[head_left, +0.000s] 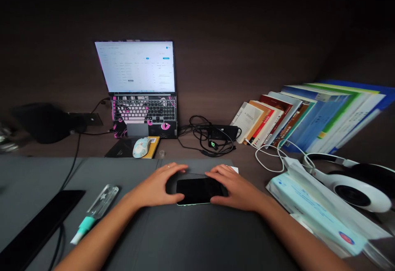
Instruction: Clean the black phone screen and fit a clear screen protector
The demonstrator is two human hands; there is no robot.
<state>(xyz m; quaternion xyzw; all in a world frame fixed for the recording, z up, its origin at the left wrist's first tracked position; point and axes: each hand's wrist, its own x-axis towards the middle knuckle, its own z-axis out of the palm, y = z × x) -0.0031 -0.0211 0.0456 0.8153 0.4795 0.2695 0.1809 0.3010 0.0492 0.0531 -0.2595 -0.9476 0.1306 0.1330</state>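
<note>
A smartphone [197, 191] with a dark screen and a pale green edge lies crosswise on the dark desk mat [185, 238]. My left hand [159, 186] curves around its left end, thumb tip at the front left corner and index finger stretched beyond the back edge. At the right end is my right hand [236, 188], its thumb and fingers apart over the phone's near and far edges. Both hands look open; whether the fingertips press on the phone is hard to tell. A ring shows on a left finger.
Behind the mat stands an open laptop [135, 67], with a mouse [141, 147] on a yellow book in front. Tangled cables and a black power adapter [224, 132] lie centre back. Books [327, 112], headphones [354, 191] and a tissue pack [314, 209] fill the right. A spray bottle [101, 203] lies left.
</note>
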